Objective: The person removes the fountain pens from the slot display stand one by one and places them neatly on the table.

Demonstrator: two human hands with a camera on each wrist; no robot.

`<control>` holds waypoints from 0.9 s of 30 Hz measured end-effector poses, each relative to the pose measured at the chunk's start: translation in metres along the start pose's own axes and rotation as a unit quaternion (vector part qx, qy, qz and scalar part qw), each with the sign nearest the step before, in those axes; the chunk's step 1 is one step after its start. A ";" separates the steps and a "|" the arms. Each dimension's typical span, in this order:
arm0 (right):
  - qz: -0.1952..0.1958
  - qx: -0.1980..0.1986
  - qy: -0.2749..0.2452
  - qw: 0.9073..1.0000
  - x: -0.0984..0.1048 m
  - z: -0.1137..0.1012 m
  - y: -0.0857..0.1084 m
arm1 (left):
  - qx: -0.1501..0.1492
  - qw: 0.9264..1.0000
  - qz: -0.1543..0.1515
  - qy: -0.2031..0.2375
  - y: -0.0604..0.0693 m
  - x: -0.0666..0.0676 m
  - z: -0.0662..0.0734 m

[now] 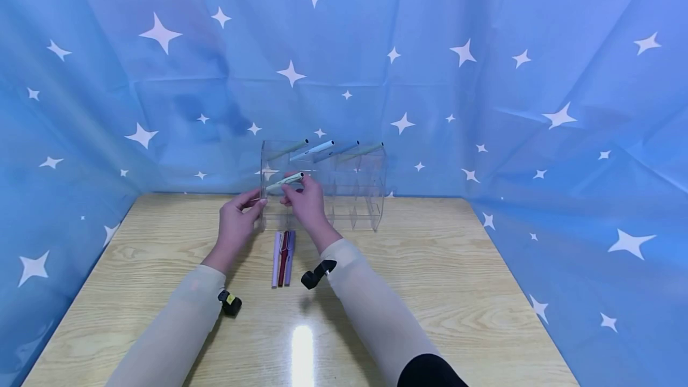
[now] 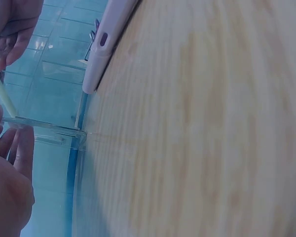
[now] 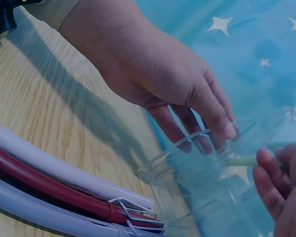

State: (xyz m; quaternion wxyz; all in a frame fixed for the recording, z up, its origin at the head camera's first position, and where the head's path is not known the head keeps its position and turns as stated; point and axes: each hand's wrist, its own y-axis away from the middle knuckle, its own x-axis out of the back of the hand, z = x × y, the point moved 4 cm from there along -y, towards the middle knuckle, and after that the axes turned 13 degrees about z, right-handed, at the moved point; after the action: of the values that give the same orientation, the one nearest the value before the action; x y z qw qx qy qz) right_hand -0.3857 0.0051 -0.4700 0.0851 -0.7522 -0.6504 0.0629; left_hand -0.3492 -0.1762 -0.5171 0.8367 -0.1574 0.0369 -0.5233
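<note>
A clear acrylic pen rack (image 1: 380,211) with compartments stands at the back of the table. My left hand (image 1: 236,223) grips its left side wall, thumb and fingers on either side of the edge, as the right wrist view shows. Between the fingertips of my right hand (image 1: 310,203) is a pale green pen (image 1: 286,181). It lies slanted in the lower left part of the rack, its dark-ended tip raised toward the right. In the left wrist view the pale green pen (image 2: 6,100) reaches close to the side wall; its far end is hidden.
In the rack's upper row lean a green pen (image 1: 294,148), a light blue pen (image 1: 321,147), a blue pen (image 1: 346,149) and another green pen (image 1: 371,149). Before the rack lie a lilac pen (image 1: 276,260), a dark red pen (image 1: 283,260) and a purple pen (image 1: 290,258). A starry blue curtain (image 1: 419,154) hangs behind.
</note>
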 end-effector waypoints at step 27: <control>0.081 0.150 -0.032 0.985 0.035 -0.026 0.000 | 0.000 1.000 -0.002 0.011 0.000 0.000 0.000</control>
State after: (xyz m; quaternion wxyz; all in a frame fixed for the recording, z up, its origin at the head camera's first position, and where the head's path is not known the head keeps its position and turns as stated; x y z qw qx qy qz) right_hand -0.3753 0.0390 -0.4437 0.1708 -0.7785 -0.5733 0.1900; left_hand -0.3493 -0.1759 -0.5169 0.8353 -0.1521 0.0460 -0.5263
